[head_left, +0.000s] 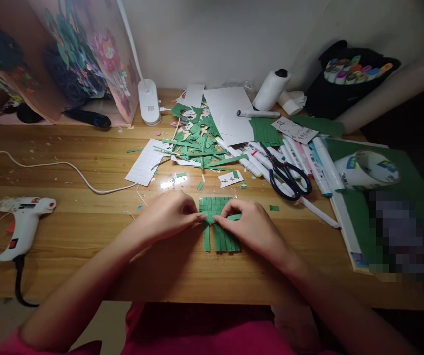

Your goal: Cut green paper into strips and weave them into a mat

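Observation:
A small mat of woven green paper strips (217, 203) lies flat on the wooden table (152, 276) before me. Its upper part is interlaced, while loose strips hang down toward me. My left hand (174, 212) pinches the mat's left side with thumb and forefinger. From the other side, my right hand (249, 222) pinches a green paper strip (235, 217) that runs crosswise and sticks out at the right. The fingertips of both hands nearly meet over the weave and cover part of it.
Behind the mat lies a pile of green paper scraps (197, 140). Black-handled scissors (289, 180) rest on several markers (300, 153). A glue gun (24, 224) is at the left, a roll of tape (367, 169) at the right. A white lamp base (148, 103) stands near the wall.

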`<state>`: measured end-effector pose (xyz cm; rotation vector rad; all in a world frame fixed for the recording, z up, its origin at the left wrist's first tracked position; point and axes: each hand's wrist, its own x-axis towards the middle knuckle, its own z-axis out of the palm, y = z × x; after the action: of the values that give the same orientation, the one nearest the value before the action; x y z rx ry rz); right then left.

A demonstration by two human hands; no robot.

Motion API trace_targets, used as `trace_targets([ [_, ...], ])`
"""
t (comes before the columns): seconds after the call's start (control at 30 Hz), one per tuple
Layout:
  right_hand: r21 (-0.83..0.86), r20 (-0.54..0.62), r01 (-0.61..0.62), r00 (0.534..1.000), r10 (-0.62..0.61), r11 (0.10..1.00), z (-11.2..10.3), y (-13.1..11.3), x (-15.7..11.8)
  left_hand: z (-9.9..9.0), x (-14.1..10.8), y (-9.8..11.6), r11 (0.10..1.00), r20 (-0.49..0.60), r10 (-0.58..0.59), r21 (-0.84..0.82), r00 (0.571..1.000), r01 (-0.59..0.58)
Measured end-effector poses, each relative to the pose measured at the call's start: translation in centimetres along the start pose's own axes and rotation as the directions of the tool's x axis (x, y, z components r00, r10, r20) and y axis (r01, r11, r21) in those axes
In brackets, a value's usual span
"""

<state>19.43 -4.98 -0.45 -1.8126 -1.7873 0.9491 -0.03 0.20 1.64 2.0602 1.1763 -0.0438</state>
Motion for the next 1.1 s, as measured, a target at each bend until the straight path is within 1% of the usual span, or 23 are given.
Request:
trace_targets([
  [0.13, 0.044, 0.043, -0.010, 0.999, 0.008, 0.999, -0.3, 0.4, 0.1, 0.1, -0.1, -0.2, 1.000, 0.047, 0.010, -0.008, 0.999, -0.010],
  [0.2, 0.080, 0.085, -0.020, 0.996, 0.013, 0.997, -0.5, 0.6, 0.2, 0.2, -0.1, -0.1, 1.000, 0.053, -0.011, -0.009, 0.999, 0.011],
  [0.27, 0.127, 0.143, -0.022, 0.990, 0.003, 0.992, -0.8, 0.9, 0.2, 0.3, -0.1, 0.1, 0.999, 0.041, -0.048, -0.008, 0.998, 0.048],
  [0.33, 0.150, 0.174, -0.011, 0.985, -0.015, 0.989, -0.9, 1.1, 0.2, 0.4, -0.1, 0.3, 0.997, 0.025, -0.080, -0.012, 0.996, 0.080],
  [0.5, 0.094, 0.139, 0.036, 0.989, -0.049, 0.995, -1.0, 1.2, 0.3, 0.6, -0.2, 0.8, 0.994, -0.045, -0.108, 0.021, 0.993, 0.109],
  [0.6, 0.060, 0.120, 0.058, 0.991, -0.065, 0.997, -1.0, 1.2, 0.4, 0.7, -0.1, 0.8, 0.992, -0.052, -0.116, 0.041, 0.992, 0.119],
  [0.73, 0.055, 0.124, 0.087, 0.988, -0.093, 0.995, -1.2, 1.1, 0.4, 0.5, -0.1, 0.7, 0.985, -0.068, -0.137, 0.092, 0.988, 0.143],
  [0.83, 0.060, 0.126, 0.101, 0.986, -0.108, 0.993, -1.2, 1.0, 0.4, 0.2, 0.0, 0.7, 0.979, -0.120, -0.148, 0.120, 0.982, 0.163],
  [0.93, 0.047, 0.126, 0.109, 0.985, -0.114, 0.993, -1.2, 0.9, 0.3, -0.1, 0.0, 0.8, 0.977, -0.181, -0.173, 0.092, 0.968, 0.192],
  [1.03, 0.036, 0.117, 0.114, 0.986, -0.118, 0.993, -1.2, 0.8, 0.3, -0.2, 0.0, 0.9, 0.986, -0.223, -0.149, 0.034, 0.963, 0.161],
  [1.1, 0.028, 0.109, 0.115, 0.987, -0.117, 0.993, -1.2, 0.8, 0.3, -0.1, -0.1, 0.9, 0.993, -0.217, -0.110, 0.024, 0.970, 0.117],
])
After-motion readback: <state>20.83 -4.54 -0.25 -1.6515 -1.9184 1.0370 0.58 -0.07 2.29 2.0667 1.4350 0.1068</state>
